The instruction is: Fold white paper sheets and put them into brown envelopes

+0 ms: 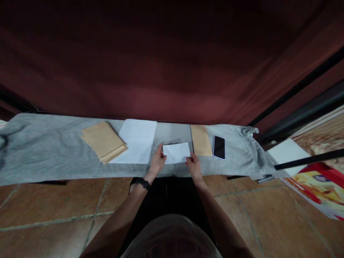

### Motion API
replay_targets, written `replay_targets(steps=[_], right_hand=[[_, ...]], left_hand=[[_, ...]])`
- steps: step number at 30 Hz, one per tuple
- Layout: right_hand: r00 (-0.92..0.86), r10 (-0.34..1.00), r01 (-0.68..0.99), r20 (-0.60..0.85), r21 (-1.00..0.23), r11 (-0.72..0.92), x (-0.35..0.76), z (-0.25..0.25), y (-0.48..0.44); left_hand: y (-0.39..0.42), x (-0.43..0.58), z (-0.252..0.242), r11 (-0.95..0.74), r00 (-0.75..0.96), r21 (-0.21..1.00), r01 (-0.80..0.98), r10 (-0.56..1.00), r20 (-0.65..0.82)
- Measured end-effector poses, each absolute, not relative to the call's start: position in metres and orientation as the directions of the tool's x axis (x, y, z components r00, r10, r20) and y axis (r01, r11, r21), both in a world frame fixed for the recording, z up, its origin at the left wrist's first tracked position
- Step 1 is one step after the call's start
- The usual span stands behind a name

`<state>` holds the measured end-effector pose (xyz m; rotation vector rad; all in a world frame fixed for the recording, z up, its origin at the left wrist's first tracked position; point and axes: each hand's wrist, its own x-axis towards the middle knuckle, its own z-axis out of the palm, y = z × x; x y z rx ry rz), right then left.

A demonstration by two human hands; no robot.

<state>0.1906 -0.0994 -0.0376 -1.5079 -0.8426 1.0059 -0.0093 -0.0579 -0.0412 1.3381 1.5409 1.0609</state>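
A small white sheet of paper, apparently folded, is held level between my two hands above the cloth. My left hand pinches its left end, thumb on top. At the right end, my right hand grips it between thumb and fingers. Just right of the paper lies a brown envelope. Left of my left hand is a stack of white paper, partly covered by a pile of brown envelopes.
A grey cloth covers the long, narrow surface. A phone lies right of the single envelope. Behind hangs a dark red curtain-like sheet. Black bars and a red and yellow printed box stand at the right, over the tiled floor.
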Motion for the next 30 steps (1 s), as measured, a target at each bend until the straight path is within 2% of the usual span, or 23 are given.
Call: replay_targets(steps=[1, 3, 6, 9, 12, 17, 19, 21, 24, 26, 30], right_hand=[[0.395, 0.908, 0.064, -0.138, -0.982, -0.177, 0.193, -0.038, -0.100], [0.383, 0.920, 0.313, -0.087, -0.925, -0.218, 0.193, -0.038, -0.102], [0.292, 0.956, 0.695, -0.016, -0.683, -0.224, 0.188, -0.036, -0.105], [0.202, 0.979, 0.830, 0.012, -0.534, -0.164, 0.182, -0.036, -0.106], [0.149, 0.989, 0.870, 0.017, -0.477, -0.124, 0.180, -0.037, -0.108], [0.135, 0.986, 0.906, 0.099, -0.416, -0.082, 0.189, -0.041, -0.113], [0.110, 0.979, 0.897, 0.172, -0.441, -0.024, 0.190, -0.043, -0.111], [0.059, 0.974, 0.854, 0.220, -0.516, 0.065, 0.185, -0.047, -0.106], [-0.048, 0.975, 0.772, 0.217, -0.611, 0.174, 0.169, -0.054, -0.096], [-0.090, 0.975, 0.772, 0.201, -0.604, 0.196, 0.158, -0.058, -0.091], [-0.116, 0.978, 0.837, 0.173, -0.514, 0.190, 0.154, -0.062, -0.090]], left_hand=[[-0.057, -0.010, -0.041, 0.053, -0.095, 0.912, 0.407, 0.995, -0.015], [-0.059, -0.006, -0.041, -0.009, -0.069, 0.797, 0.603, 0.996, 0.064], [-0.069, 0.006, -0.040, -0.121, 0.006, 0.584, 0.803, 0.981, 0.195], [-0.080, 0.022, -0.043, -0.238, 0.154, 0.442, 0.865, 0.964, 0.217], [-0.088, 0.035, -0.048, -0.350, 0.301, 0.341, 0.872, 0.935, 0.189], [-0.092, 0.042, -0.055, -0.347, 0.303, 0.342, 0.873, 0.937, 0.176], [-0.091, 0.042, -0.056, -0.346, 0.303, 0.345, 0.873, 0.937, 0.172], [-0.089, 0.041, -0.058, -0.371, 0.335, 0.340, 0.864, 0.929, 0.159], [-0.086, 0.039, -0.061, -0.442, 0.422, 0.332, 0.833, 0.896, 0.134], [-0.085, 0.038, -0.063, -0.464, 0.449, 0.332, 0.821, 0.884, 0.126], [-0.084, 0.038, -0.064, -0.453, 0.439, 0.324, 0.831, 0.891, 0.120]])
